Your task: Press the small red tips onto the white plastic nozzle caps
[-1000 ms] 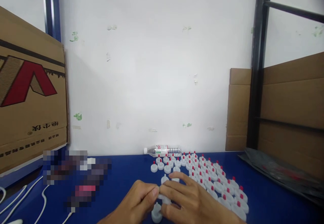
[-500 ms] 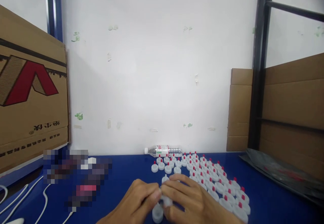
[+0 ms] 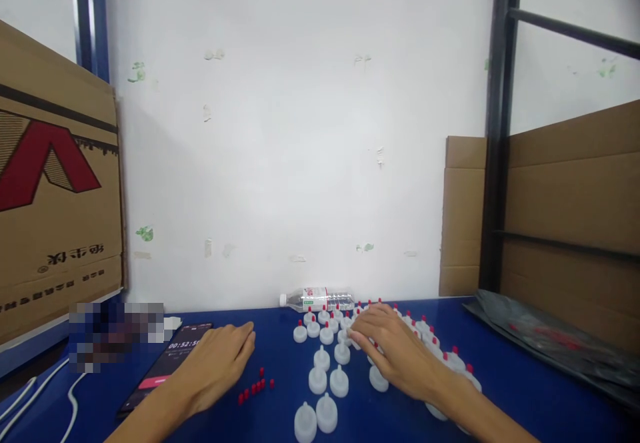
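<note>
My left hand (image 3: 220,361), palm down above the blue table, has its thumb and index finger stretched out with nothing visible in them; its other fingers are partly hidden. Several loose red tip caps (image 3: 259,386) lie just right of it. My right hand (image 3: 385,343) bends over the group of white nozzle lids, its thumb and fingers around one white nozzle lid (image 3: 355,345) that is mostly hidden. Between the hands stand several white nozzle lids with bare tips (image 3: 327,413). Other nozzle lids with red tips (image 3: 313,326) stand behind and right of these.
A clear plastic bottle (image 3: 325,298) lies against the white wall. Left of my left hand is a phone (image 3: 150,379) showing a timer, with white cables (image 3: 73,396) beside it. A cardboard box (image 3: 60,216) stands at left, and a grey plastic bag (image 3: 545,339) lies at right.
My hands, together over a white lid at the front middle, have parted. The left moved left and the right moved right to the red-tipped group. Bare lids and loose red caps now show.
</note>
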`<move>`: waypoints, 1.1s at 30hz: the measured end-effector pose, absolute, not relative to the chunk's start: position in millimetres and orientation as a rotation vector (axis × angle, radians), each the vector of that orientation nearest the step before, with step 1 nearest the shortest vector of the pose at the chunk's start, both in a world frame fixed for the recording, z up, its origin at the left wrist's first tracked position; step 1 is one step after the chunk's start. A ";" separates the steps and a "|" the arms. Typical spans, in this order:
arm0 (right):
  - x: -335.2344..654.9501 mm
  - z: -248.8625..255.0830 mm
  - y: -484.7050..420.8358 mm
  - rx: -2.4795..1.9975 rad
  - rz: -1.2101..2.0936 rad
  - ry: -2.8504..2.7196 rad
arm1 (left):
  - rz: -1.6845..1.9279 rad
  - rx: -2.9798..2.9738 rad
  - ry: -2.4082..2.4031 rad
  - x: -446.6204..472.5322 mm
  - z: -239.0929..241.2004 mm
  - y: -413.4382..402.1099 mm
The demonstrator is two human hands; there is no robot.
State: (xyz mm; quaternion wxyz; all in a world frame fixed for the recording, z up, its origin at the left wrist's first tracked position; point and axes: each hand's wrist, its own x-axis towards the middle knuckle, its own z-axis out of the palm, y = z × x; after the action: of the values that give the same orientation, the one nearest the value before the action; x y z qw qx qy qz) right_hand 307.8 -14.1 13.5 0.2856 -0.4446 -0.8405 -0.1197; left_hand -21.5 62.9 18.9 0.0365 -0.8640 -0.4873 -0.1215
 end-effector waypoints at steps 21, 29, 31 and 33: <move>334.9 26.4 -15.7 -1.488 -0.007 -2.339 | -0.341 -2.927 -1.262 -45.6 -1.5 90.8; 344.3 24.6 -14.9 -1.657 0.215 -2.445 | -0.413 -2.986 -1.147 -46.5 -9.5 93.2; 342.0 21.2 -13.1 -1.656 0.235 -2.445 | -0.405 -2.999 -1.140 -45.3 -7.8 90.6; 340.3 19.0 -12.0 -1.678 0.235 -2.435 | -0.386 -3.001 -1.163 -43.2 -4.5 87.0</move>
State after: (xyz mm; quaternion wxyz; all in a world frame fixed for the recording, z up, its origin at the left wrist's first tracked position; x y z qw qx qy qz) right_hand 340.3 -12.0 19.0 0.0874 -0.5636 -0.8176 0.0791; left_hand -43.2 87.0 -4.5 -0.0500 -0.9247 -0.3582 -0.1188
